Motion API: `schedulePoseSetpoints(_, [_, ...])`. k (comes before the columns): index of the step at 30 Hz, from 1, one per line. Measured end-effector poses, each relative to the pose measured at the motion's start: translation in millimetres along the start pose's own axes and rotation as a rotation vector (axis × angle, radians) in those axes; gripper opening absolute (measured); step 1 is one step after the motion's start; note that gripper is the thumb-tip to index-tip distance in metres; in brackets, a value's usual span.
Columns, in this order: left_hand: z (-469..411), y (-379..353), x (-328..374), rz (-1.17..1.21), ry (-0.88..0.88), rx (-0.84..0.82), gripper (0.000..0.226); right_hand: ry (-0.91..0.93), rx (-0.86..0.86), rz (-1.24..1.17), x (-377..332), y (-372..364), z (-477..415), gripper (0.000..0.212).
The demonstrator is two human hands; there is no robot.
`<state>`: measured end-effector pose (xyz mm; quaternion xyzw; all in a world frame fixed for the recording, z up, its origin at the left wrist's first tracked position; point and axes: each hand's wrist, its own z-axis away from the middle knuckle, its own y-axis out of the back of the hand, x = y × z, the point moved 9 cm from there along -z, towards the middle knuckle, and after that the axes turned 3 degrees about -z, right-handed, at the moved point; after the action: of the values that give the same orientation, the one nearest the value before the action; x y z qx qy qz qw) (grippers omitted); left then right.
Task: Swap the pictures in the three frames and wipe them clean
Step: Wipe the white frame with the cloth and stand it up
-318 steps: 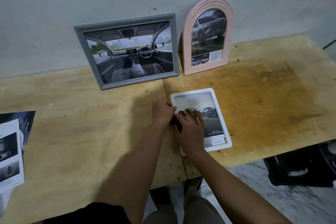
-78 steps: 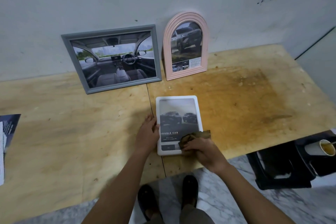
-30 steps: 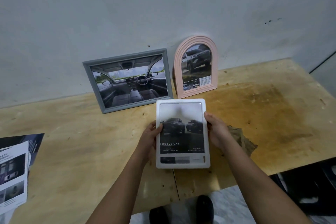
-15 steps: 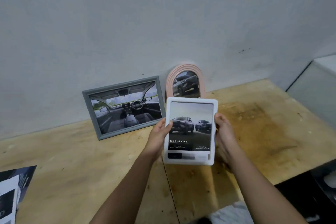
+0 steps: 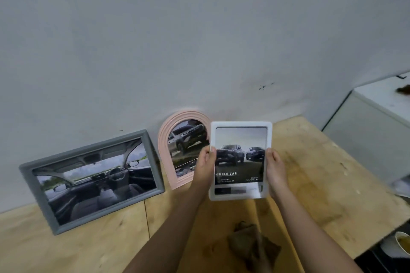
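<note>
I hold the white frame [image 5: 240, 126] upright above the table, near the wall. It shows a picture of two trucks. My left hand [image 5: 205, 167] grips its left edge and my right hand [image 5: 275, 173] grips its right edge. To its left the pink arched frame [image 5: 165, 139] leans on the wall with a truck picture, partly hidden by my left hand and the white frame. Further left the grey frame [image 5: 88, 148] leans on the wall with a car interior picture. The brown cloth [image 5: 250, 244] lies on the table between my forearms.
The wooden table [image 5: 321, 179] ends at the right, where a white cabinet [image 5: 377, 131] stands. A paper cup [image 5: 402, 242] sits low at the right edge, below table level. The grey wall [image 5: 199, 40] rises right behind the frames.
I stopped wiping, left the cloth on the table, and lifted the white frame in both hands. It has moved up and back toward the wall, right of the pink frame.
</note>
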<state>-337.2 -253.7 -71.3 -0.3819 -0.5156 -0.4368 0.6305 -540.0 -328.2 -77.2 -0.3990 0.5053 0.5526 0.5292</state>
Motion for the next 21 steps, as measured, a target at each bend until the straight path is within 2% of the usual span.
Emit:
schedulePoseSetpoints(5, [-58, -36, 1, -0.214, -0.076, 0.017, 0.033, 0.093, 0.113, 0.047, -5, 12, -62, 0.041])
schedulePoseSetpoints(8, [-87, -41, -12, -0.332, -0.102, 0.077, 0.036, 0.078, 0.144, 0.061, -2, 10, -92, 0.039])
schedulePoseSetpoints(13, [-122, -51, -19, -0.423, -0.100, 0.158, 0.038, 0.081, 0.166, 0.155, 7, -2, -142, 0.037])
schedulePoseSetpoints(17, [-131, -65, -32, -0.437, -0.100, 0.174, 0.050, 0.080, 0.193, 0.138, 8, -7, -163, 0.036])
schedulePoseSetpoints(21, [-135, -68, -49, -0.438, -0.104, 0.231, 0.045, 0.085, 0.225, 0.096, 15, -9, -176, 0.034])
